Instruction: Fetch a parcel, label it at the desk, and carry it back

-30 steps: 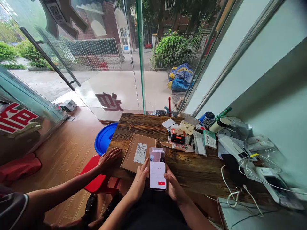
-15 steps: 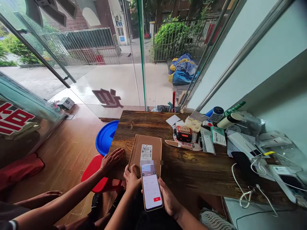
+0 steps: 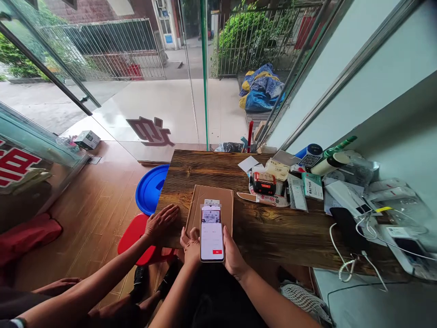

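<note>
My right hand (image 3: 234, 256) is wrapped around the right side of a smartphone (image 3: 212, 239) with its screen facing me. The screen shows a camera picture of a label above a white page with a small red button. Beneath and beyond the phone, a flat brown cardboard box (image 3: 225, 200) lies on the wooden table, and the phone covers part of its white label (image 3: 212, 202). My left hand (image 3: 190, 246) has its fingers curled at the box's near left edge, close against the phone; the phone may hide some fingertips.
Another person's hand (image 3: 162, 221) rests flat on the table (image 3: 186, 168) left of the box. A knife (image 3: 247, 197), a battery pack (image 3: 264, 183), papers and cables lie to the right. A red stool (image 3: 136, 237) and a blue round lid (image 3: 150, 191) are left of the table.
My right hand has moved the phone up and forward over the box, covering more of the label. The label now appears on the screen. My left hand stays at the box.
</note>
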{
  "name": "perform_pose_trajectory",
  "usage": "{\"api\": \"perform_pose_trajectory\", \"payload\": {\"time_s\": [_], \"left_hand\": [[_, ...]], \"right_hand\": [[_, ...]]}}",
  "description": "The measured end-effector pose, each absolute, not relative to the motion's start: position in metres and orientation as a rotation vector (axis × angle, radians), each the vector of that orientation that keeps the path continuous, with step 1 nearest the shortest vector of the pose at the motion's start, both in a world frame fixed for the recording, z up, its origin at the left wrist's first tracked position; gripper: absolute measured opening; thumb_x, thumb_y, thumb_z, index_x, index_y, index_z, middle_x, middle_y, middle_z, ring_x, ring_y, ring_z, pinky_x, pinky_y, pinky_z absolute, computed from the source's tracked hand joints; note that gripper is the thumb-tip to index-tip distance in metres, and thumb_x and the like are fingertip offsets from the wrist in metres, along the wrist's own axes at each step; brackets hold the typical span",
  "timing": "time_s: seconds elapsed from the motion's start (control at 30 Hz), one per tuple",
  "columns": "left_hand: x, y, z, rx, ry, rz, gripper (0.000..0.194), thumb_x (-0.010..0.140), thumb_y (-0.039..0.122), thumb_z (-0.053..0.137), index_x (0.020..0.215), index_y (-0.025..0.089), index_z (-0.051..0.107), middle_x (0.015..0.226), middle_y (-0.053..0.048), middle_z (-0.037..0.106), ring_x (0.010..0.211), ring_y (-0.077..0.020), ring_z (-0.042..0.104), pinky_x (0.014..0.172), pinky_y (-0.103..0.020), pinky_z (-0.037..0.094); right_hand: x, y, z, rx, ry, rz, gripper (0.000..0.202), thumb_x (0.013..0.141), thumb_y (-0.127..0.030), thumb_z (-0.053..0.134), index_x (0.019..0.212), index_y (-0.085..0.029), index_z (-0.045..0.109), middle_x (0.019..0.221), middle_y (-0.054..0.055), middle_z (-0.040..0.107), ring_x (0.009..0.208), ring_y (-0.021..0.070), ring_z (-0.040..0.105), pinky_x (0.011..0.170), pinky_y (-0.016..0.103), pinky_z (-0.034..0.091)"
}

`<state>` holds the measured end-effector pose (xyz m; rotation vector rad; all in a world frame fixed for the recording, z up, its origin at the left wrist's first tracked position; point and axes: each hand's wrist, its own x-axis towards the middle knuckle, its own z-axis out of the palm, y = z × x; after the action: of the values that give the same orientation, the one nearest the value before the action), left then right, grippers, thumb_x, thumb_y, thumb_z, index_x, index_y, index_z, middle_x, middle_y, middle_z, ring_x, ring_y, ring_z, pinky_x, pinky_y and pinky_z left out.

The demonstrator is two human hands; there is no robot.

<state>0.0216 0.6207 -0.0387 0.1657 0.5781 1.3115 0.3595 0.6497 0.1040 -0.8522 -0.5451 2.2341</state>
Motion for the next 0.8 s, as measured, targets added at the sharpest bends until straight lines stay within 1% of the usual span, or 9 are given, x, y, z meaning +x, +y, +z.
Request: {"api": "perform_pose_trajectory", "payload": {"time_s": [0.07, 0.13, 0.33, 0.5, 0.67, 0.8], "left_hand": [[0.0199, 0.6209, -0.0419, 0.182, 0.512, 1.318, 0.076, 0.083, 0.033, 0.034, 0.151, 0.009, 0.009, 0.157, -0.017, 0.028, 0.147, -0.0264, 0.021, 0.123, -0.040, 0.005], [0.0188, 0.6212, -0.0436, 0.199, 0.448, 1.316, 0.078, 0.084, 0.033, 0.032, 0.151, 0.008, 0.002, 0.157, -0.019, 0.025, 0.147, -0.0270, 0.020, 0.123, -0.041, 0.000], [0.0191, 0.6211, -0.0436, 0.226, 0.322, 1.311, 0.077, 0.087, 0.035, 0.026, 0.150, 0.007, -0.007, 0.158, -0.021, 0.020, 0.147, -0.0275, 0.017, 0.123, -0.041, -0.005], [0.0197, 0.6212, -0.0430, 0.226, 0.292, 1.310, 0.073, 0.088, 0.032, 0.024, 0.150, 0.007, -0.004, 0.158, -0.022, 0.021, 0.147, -0.0287, 0.016, 0.123, -0.041, -0.005], [0.0200, 0.6215, -0.0422, 0.223, 0.306, 1.314, 0.075, 0.086, 0.033, 0.029, 0.151, 0.008, -0.001, 0.157, -0.021, 0.023, 0.147, -0.0292, 0.018, 0.122, -0.040, -0.005], [0.0202, 0.6214, -0.0420, 0.220, 0.326, 1.313, 0.078, 0.085, 0.034, 0.032, 0.151, 0.008, -0.002, 0.158, -0.020, 0.022, 0.147, -0.0286, 0.017, 0.123, -0.041, -0.002]], "right_hand": [[0.3606, 0.6493, 0.1023, -0.862, -0.546, 2.242, 0.075, 0.077, -0.072, 0.056, 0.131, -0.022, 0.048, 0.121, 0.013, 0.067, 0.118, 0.0323, 0.059, 0.098, 0.054, 0.046], [0.3613, 0.6482, 0.0993, -0.873, -0.537, 2.252, 0.075, 0.077, -0.072, 0.055, 0.133, -0.022, 0.048, 0.118, 0.013, 0.068, 0.115, 0.0322, 0.060, 0.098, 0.054, 0.047], [0.3610, 0.6466, 0.0960, -0.882, -0.519, 2.266, 0.076, 0.076, -0.073, 0.056, 0.132, -0.022, 0.049, 0.118, 0.012, 0.068, 0.115, 0.0316, 0.061, 0.100, 0.054, 0.045], [0.3603, 0.6478, 0.1003, -0.854, -0.534, 2.254, 0.074, 0.075, -0.073, 0.058, 0.127, -0.021, 0.052, 0.119, 0.012, 0.068, 0.121, 0.0307, 0.056, 0.104, 0.052, 0.042], [0.3593, 0.6464, 0.1010, -0.836, -0.512, 2.247, 0.060, 0.080, -0.068, 0.056, 0.120, -0.024, 0.050, 0.125, 0.009, 0.065, 0.124, 0.0277, 0.054, 0.104, 0.050, 0.042], [0.3591, 0.6463, 0.1020, -0.844, -0.503, 2.277, 0.064, 0.076, -0.072, 0.058, 0.118, -0.024, 0.049, 0.127, 0.010, 0.063, 0.125, 0.0287, 0.054, 0.102, 0.050, 0.043]]}}
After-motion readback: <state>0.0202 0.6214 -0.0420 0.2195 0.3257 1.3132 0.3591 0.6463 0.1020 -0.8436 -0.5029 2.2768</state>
